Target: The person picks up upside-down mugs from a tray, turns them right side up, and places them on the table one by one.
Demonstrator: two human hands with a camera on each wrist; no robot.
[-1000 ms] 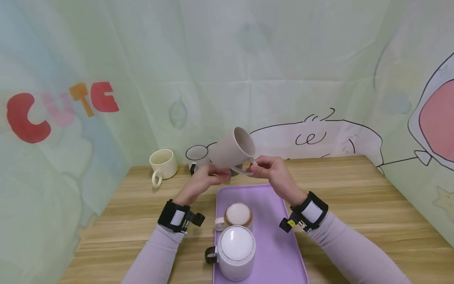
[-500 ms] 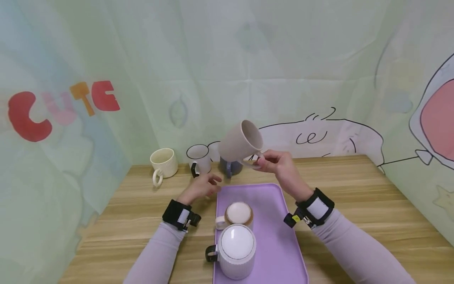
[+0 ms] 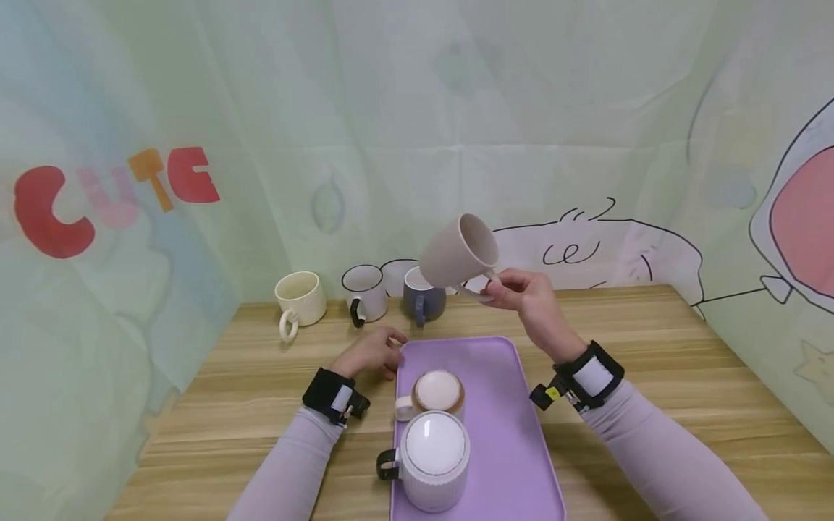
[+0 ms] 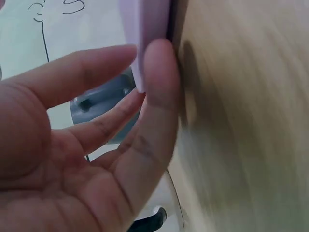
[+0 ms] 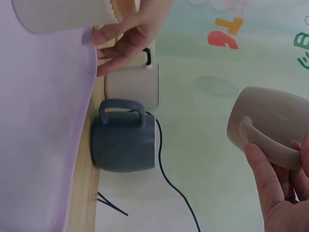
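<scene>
My right hand (image 3: pixel 534 307) holds a light beige mug (image 3: pixel 456 253) by its handle, raised above the far end of the purple tray (image 3: pixel 504 434). The mug is tilted, with its mouth facing up and right in the head view. My left hand (image 3: pixel 371 352) is at the tray's far left corner. In the left wrist view its thumb and a finger (image 4: pixel 161 72) pinch the tray's edge (image 4: pixel 150 29) from both sides. On the tray stand a ribbed white mug (image 3: pixel 434 463) with a black handle and a smaller white mug (image 3: pixel 439 391) with a brown rim, both upside down.
Along the wall behind the tray stand a cream mug (image 3: pixel 301 298), a white mug (image 3: pixel 366 293) with black rim and handle, and a blue-grey mug (image 3: pixel 423 300). A printed cloth (image 3: pixel 391 108) hangs around the wooden table (image 3: pixel 625 347).
My left hand has let go of the beige mug and moved down to the tray's corner. My right hand has carried the mug a little up and to the right.
</scene>
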